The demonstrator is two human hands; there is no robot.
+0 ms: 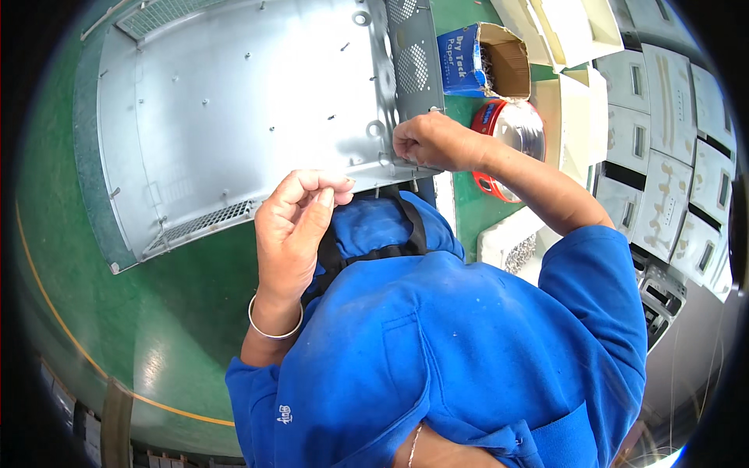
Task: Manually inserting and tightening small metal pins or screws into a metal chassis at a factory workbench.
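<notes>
Across the upper left and centre of the frame, on the green worktop (70, 257): sheet-metal panel (242, 101), grey, flat, with raised studs, round holes, perforated vent strips and a folded perforated side wall at its right.

Handling, judged: stiff but thin, likely to flex if lifted by one corner; moderate weight; smooth, somewhat slippery face; cut edges and vent slots probably sharp. Best held along the folded flanges, at two well-separated points.

Right hand (433, 140): closed, fingers curled down on the panel's lower right edge near a round hole; whether it pinches a small part cannot be told.

Left hand (300, 214): raised just below the panel's lower edge, fingertips pinched together; anything between them is too small to tell. Silver bangle (273, 327) at the wrist.

Surroundings: open blue cardboard box (480, 58) and a red-rimmed metal bowl (511, 136) just right of the panel; stacked pale plastic housings (663, 156) at far right. Open room lies at lower left of the worktop; the right side is crowded.
</notes>
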